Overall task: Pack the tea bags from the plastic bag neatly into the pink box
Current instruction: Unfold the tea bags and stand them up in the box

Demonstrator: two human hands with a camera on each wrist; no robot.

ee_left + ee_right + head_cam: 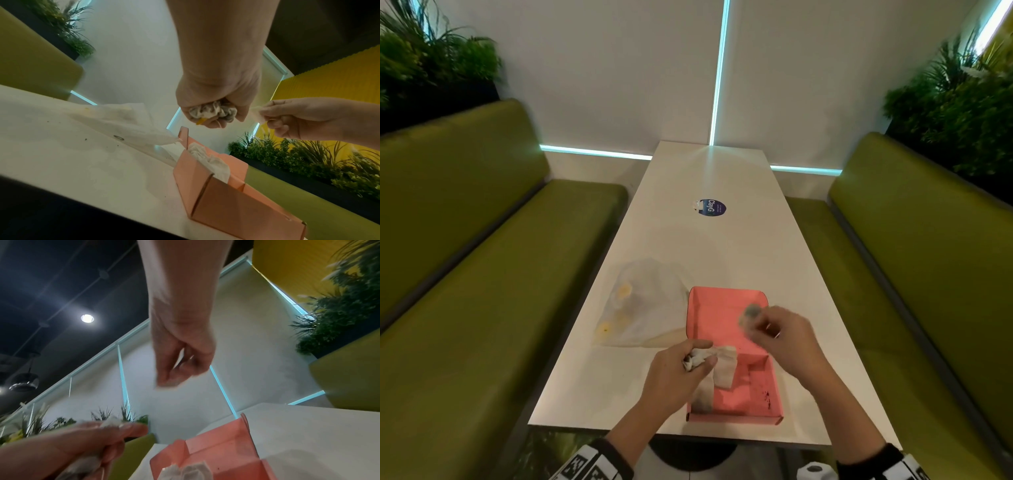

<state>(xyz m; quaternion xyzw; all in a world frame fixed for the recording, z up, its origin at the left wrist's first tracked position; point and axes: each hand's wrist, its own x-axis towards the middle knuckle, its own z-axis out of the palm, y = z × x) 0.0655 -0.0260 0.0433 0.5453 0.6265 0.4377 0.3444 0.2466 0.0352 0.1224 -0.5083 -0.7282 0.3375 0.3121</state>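
The open pink box (736, 322) sits on the white table (722, 246) near its front edge. Several pale tea bags (724, 371) lie in its left part, also visible in the left wrist view as tea bags (209, 160). My left hand (702, 356) hovers over the box's left wall and grips a crumpled bunch of tea bags (211, 112). My right hand (760, 322) is above the box's right side and pinches one blurred tea bag (750, 317). The clear plastic bag (643, 305) lies just left of the box with yellow tags inside.
Green padded benches (493, 274) run along both sides of the table, with plants (959, 113) behind them. A round blue sticker (711, 208) is stuck mid-table. A wall closes the far end. The box's near wall stands close to the table's front edge.
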